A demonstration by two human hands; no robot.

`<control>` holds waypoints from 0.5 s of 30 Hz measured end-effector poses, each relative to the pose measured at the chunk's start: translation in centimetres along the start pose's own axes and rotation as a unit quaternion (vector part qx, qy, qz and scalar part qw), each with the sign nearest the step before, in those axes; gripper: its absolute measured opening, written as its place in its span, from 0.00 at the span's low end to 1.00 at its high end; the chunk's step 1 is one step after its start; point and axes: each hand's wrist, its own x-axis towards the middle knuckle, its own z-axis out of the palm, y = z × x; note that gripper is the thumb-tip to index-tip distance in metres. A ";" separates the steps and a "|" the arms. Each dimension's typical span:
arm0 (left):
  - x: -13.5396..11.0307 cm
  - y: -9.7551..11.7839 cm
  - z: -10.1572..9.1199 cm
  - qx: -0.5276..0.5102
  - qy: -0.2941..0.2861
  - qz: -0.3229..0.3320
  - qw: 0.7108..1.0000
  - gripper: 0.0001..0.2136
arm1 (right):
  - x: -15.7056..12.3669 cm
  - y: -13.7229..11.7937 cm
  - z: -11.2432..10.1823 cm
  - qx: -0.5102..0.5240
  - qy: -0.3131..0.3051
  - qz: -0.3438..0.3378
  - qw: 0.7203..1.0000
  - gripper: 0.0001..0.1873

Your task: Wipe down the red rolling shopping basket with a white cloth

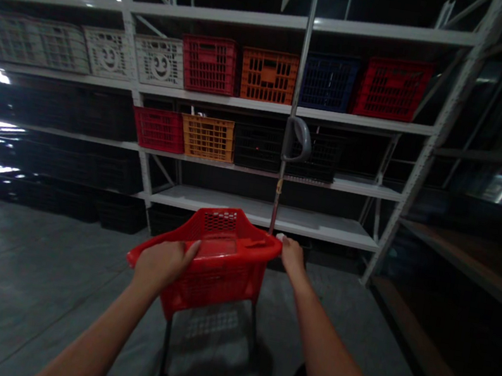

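In front of me stands a red plastic shopping cart [215,285] on dark legs, with a mesh basket. My left hand [164,262] is closed over the left part of its near rim, thumb lying along the top. At the rim's right corner, my right hand [291,256] is closed, its fingers partly hidden. A small white thing [280,236] shows at those fingertips; I cannot make out what it is. Just beyond that corner rises a thin metal pole [300,74] with a grey D-shaped loop [304,142]. The pole's foot is hidden behind the cart.
A white metal rack [264,107] spans the view ahead, holding red, orange, blue, white and black plastic crates, such as an orange crate [268,75]. To the right stands another shelf unit [462,249]. Grey floor [71,286] extends on the left.
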 end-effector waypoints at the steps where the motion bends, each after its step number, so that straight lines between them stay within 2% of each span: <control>1: 0.0 -0.1 0.0 -0.001 0.001 0.003 1.000 0.35 | -1.0 -0.4 -0.3 -0.017 0.017 -0.010 1.000 0.15; 4: 0.0 -0.1 0.2 -0.003 0.010 0.015 1.000 0.35 | -4.7 -0.9 0.0 -0.083 0.062 -0.114 0.988 0.15; 6: -0.2 -0.1 0.3 -0.002 0.018 0.022 1.000 0.36 | -7.5 -0.7 1.1 -0.119 0.090 -0.215 0.965 0.18; 8: -0.3 0.1 0.4 0.002 0.025 0.023 0.999 0.36 | -9.8 -0.2 2.8 -0.129 0.110 -0.281 0.945 0.21; 10: -0.4 0.3 0.4 0.005 0.023 0.022 0.999 0.36 | -11.4 0.1 4.8 -0.132 0.105 -0.319 0.933 0.22; 12: -0.4 0.4 0.4 0.005 0.016 0.021 1.000 0.36 | -12.2 -0.1 6.6 -0.143 0.073 -0.348 0.924 0.23; 15: -0.5 0.3 0.2 0.009 0.012 0.032 0.999 0.37 | -12.3 -0.9 7.8 -0.176 0.041 -0.375 0.909 0.22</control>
